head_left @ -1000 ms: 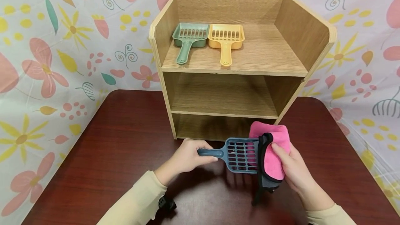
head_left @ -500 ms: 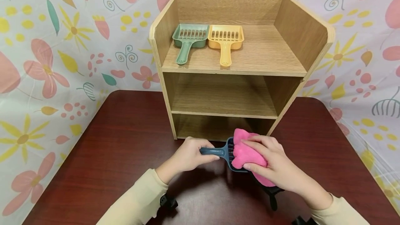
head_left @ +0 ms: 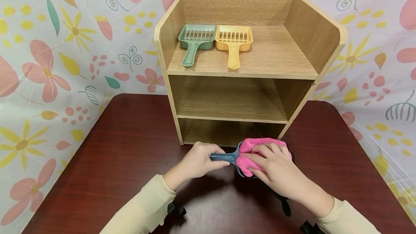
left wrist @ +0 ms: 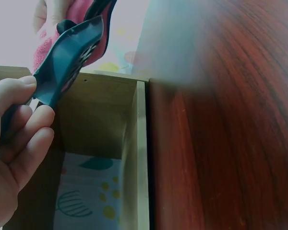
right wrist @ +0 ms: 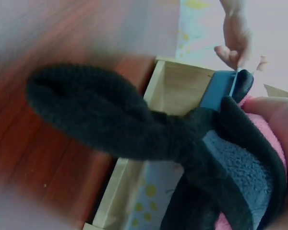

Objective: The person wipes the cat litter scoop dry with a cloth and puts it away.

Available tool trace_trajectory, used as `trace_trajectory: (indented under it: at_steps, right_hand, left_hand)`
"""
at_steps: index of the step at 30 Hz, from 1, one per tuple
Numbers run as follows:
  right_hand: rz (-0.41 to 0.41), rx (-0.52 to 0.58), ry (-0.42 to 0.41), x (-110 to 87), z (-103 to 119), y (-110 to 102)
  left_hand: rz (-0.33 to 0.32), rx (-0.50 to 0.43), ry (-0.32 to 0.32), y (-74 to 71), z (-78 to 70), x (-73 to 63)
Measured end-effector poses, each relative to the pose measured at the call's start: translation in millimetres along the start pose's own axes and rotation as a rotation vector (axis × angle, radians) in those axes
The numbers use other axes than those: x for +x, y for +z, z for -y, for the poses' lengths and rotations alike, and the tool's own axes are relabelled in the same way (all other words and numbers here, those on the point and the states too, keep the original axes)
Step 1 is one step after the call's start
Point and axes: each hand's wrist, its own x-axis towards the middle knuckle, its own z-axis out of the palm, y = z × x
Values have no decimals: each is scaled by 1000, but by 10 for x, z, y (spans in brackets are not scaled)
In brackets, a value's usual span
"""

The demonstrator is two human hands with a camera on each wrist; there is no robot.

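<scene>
My left hand (head_left: 198, 161) grips the handle of a blue slotted litter scoop (head_left: 223, 157), held level over the table in front of the shelf. Pressed into the scoop's basket is a pink cloth (head_left: 248, 144), which covers most of the slots. My right hand (head_left: 276, 165) holds this cloth from above with bent fingers. In the right wrist view the cloth shows a grey side (right wrist: 240, 167), black edging and a black loop (right wrist: 101, 115) hanging off it. The left wrist view shows the scoop's blue side wall (left wrist: 69, 52) with pink cloth on both sides.
A wooden shelf unit (head_left: 232, 118) stands at the back of the dark red table (head_left: 130, 129). On its top level lie a green litter scoop (head_left: 191, 53) and a yellow litter scoop (head_left: 234, 57), side by side. A patterned sheet (head_left: 81, 46) hangs behind.
My right hand has moved left with the cloth, from the scoop's far end into its basket, and turned knuckles up. The left hand and scoop have barely shifted.
</scene>
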Motion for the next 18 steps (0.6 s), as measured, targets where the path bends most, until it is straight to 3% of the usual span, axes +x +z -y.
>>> trace_trajectory:
  at_steps: [6, 13, 18]
  right_hand:
    - [-39, -91, -66, 12, -54, 7]
    - [-67, -186, -85, -51, -188, -18]
    - [-87, -180, -84, -65, -236, -45]
  left_hand:
    - [0, 2, -23, 15, 25, -13]
    - [20, -4, -72, 10, 70, -46]
    - [28, -22, -111, 11, 87, -61]
